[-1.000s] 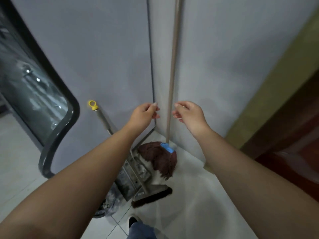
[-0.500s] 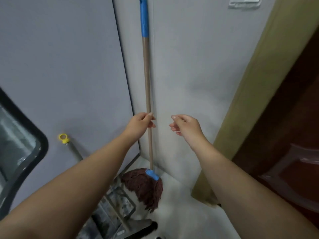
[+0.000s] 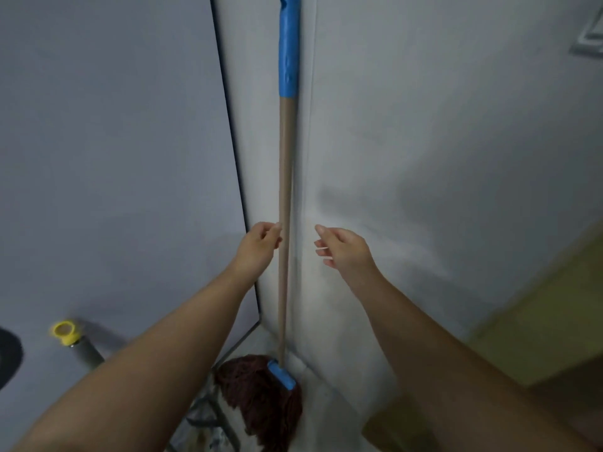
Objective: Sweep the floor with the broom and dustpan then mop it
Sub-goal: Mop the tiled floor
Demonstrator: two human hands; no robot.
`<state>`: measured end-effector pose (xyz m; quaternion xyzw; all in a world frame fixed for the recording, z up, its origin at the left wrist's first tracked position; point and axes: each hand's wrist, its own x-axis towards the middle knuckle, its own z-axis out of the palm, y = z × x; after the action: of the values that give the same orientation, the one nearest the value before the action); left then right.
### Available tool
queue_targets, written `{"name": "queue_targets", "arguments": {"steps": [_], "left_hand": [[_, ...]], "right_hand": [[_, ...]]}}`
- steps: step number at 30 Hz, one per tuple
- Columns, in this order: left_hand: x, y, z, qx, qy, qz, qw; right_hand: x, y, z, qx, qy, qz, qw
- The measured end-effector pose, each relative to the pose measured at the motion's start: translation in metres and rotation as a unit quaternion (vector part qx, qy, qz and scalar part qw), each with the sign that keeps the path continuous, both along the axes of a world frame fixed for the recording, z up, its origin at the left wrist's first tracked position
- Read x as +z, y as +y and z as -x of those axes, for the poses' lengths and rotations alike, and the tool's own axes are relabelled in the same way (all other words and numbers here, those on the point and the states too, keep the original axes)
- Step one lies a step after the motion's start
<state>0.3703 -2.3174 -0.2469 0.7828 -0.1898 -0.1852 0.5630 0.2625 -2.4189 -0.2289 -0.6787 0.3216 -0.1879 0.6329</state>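
Observation:
The mop leans upright in the wall corner. Its tan handle [image 3: 284,177] has a blue grip at the top, and the dark red mop head [image 3: 261,399] rests on the floor under a blue clamp. My left hand [image 3: 259,244] is at mid-handle on the left side, with curled fingertips pinching the handle lightly. My right hand [image 3: 346,249] hovers a little to the right of the handle, fingers loosely bent, holding nothing. The broom handle [image 3: 67,334], grey with a yellow cap, leans on the left wall.
A dark dustpan frame [image 3: 212,415] stands on the floor just left of the mop head. A yellowish door frame [image 3: 538,321] runs down the right side. A switch plate [image 3: 590,37] sits high on the right wall. A dark curved object [image 3: 6,357] shows at the left edge.
The view has tilted upward, showing the mop's blue grip. My left hand went from just beside the handle to touching it. My right hand has stayed apart from it.

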Motion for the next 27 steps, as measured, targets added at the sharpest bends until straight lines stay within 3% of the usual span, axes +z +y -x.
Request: {"name": "queue_targets", "arguments": {"steps": [14, 27], "left_hand": [[-0.048, -0.071, -0.074, 0.111, 0.101, 0.006, 0.989], [-0.043, -0.061, -0.047, 0.048, 0.054, 0.006, 0.997]], "right_hand": [[-0.043, -0.066, -0.159, 0.134, 0.028, 0.021, 0.99], [-0.036, -0.039, -0.14, 0.154, -0.067, 0.053, 0.984]]}}
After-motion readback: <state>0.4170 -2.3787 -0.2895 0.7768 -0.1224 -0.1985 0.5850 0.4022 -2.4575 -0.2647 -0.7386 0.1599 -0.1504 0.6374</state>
